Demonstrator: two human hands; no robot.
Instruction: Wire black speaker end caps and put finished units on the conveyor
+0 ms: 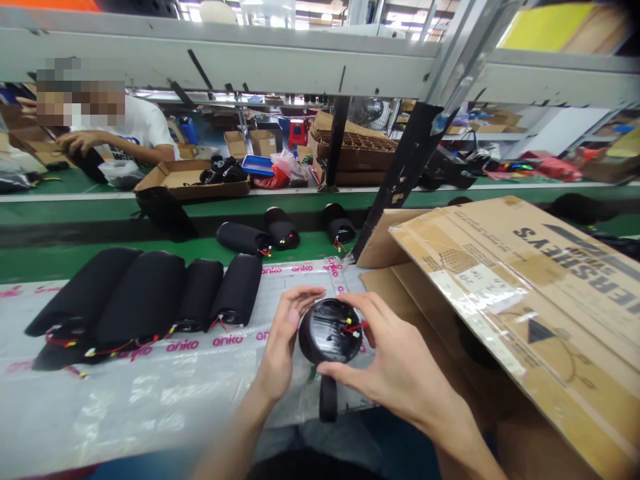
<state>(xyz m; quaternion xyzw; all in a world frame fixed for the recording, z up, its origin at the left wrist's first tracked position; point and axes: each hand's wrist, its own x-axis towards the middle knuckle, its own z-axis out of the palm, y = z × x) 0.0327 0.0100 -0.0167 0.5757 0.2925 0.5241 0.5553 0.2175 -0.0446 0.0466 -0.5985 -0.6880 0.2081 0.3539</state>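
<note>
Between my hands is a black cylindrical speaker body (331,333), its glossy round end facing up toward me. Short red wires with small white and yellow connectors stick out of that end, and a black strap (328,399) hangs below. My right hand (390,347) grips it from the right, thumb at the lower rim and fingers at the upper. Cupped along its left side is my left hand (283,343), fingers curving behind it. To the left, several black fabric-covered speaker bodies (143,300) lie on the bench with wires at their near ends.
Plastic-wrapped sheeting (190,380) covers the bench. An open cardboard box (500,287) stands close on my right, beside a slanted dark post (400,180). More speaker bodies (283,228) lie on the green surface (195,243) beyond. Across it sits a co-worker (145,127) near a shallow carton (175,180).
</note>
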